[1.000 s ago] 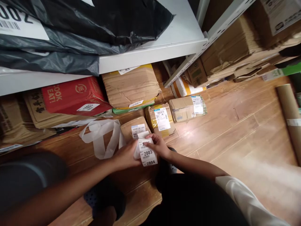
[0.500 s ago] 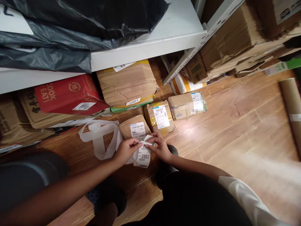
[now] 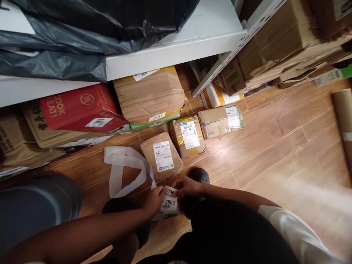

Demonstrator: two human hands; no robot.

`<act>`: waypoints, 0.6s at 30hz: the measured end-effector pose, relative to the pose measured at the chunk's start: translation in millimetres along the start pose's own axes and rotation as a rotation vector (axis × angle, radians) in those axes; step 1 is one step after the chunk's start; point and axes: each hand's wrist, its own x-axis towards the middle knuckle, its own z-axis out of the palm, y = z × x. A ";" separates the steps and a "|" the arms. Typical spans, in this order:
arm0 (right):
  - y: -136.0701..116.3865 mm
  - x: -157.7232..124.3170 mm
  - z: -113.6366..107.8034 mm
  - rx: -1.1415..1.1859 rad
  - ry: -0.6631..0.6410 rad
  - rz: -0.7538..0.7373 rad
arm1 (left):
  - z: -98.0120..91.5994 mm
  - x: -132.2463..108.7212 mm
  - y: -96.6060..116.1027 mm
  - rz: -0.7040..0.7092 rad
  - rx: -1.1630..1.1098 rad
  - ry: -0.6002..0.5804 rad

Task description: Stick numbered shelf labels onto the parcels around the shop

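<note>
Label strip (image 3: 169, 208) held low over wood floor (image 3: 255, 157), near the closest small carton (image 3: 147, 149); long axis runs away from wearer, slightly slanted, printed face up, 2003 reading upright. Left hand (image 3: 154, 201) pinches its left edge; right hand (image 3: 187, 186) grips its upper right corner. Three small cartons in slanting row, closed, contents hidden; larger carton (image 3: 148, 97), labelled 2001, under white shelf (image 3: 176, 55).

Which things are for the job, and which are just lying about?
For the job:
number labels, held by left hand and right hand
pale strip beside them
probably three small boxes

Seemingly just lying about:
cardboard tube
striped white box
</note>
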 end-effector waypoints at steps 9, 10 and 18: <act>13.2 11.9 -7.7 -0.077 0.351 -0.245 | -3.7 4.0 1.7 0.050 -0.161 -0.075; 15.9 13.0 -8.2 -0.110 0.364 -0.261 | -4.3 4.9 -0.5 0.041 -0.087 -0.059; 58.2 28.6 -10.7 -0.308 0.600 -0.201 | -5.7 10.1 -30.1 -0.008 0.347 -0.073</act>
